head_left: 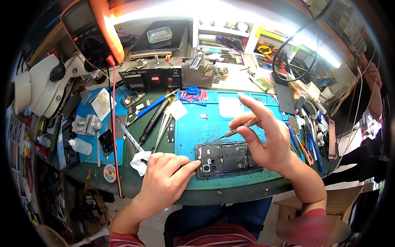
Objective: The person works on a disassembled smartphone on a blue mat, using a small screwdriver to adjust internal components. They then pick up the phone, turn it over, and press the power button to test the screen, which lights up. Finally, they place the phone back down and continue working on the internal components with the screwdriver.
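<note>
An opened smartphone (224,158) lies face down on the blue work mat (193,127). Its back cover is off, so the camera module and black inner parts show. My left hand (168,175) has bent fingers, with the index finger and thumb against the phone's left end. Above the phone's upper edge, my right hand (269,140) pinches a slim pen-like tool (232,132) between thumb and fingers. The tool's thin dark tip points down to the left, just over the mat, seemingly apart from the phone. The right hand hides the phone's right end.
A crumpled white tissue (140,162) lies beside my left hand. Tweezers (163,123) and a black-handled tool (154,123) rest left of the mat. Behind stand a power unit (142,78) and an orange multimeter (92,37). Several pens and tools (312,142) crowd the right; a red cable (116,144) crosses the left.
</note>
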A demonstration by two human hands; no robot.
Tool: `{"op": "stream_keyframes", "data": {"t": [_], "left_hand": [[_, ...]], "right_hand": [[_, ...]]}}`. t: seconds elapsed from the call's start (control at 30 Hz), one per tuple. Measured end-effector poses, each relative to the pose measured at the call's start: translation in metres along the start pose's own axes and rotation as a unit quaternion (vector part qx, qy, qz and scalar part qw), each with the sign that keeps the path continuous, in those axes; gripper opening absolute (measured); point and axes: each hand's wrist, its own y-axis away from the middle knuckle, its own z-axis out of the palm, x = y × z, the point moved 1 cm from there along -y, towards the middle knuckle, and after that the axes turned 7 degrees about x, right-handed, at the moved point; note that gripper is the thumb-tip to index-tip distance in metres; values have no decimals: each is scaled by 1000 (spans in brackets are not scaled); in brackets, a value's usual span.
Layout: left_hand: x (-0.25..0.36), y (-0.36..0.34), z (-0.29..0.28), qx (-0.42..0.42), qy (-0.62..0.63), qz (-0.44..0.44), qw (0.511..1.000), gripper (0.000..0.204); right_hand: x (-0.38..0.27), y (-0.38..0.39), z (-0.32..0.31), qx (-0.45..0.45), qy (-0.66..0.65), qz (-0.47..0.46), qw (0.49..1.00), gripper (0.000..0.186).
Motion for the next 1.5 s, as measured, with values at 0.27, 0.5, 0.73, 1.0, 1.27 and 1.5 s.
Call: {"op": "stream_keyframes", "data": {"t": [0.27, 0.5, 0.73, 1.0, 1.27, 1.5], "left_hand": [[7, -4, 0, -58, -74, 27, 995, 49], [9, -6, 3, -77, -78, 9, 994, 52], [9, -9, 5, -77, -31, -13, 996, 55], [7, -12, 5, -69, -14, -25, 997, 52], [6, -13, 8, -49, -27, -14, 998, 49], [3, -11, 7, -28, -7, 6, 1000, 50]], "right_hand": [[6, 0, 4, -2, -14, 7, 1000, 61], [11, 0, 3, -3, -23, 10, 1000, 61], [11, 0, 3, 7, -17, 6, 1000, 60], [9, 0, 1, 8, -21, -2, 1000, 58], [10, 6, -5, 18, -33, 19, 999, 59], [-3, 17, 3, -29, -105, 20, 994, 64]]}}
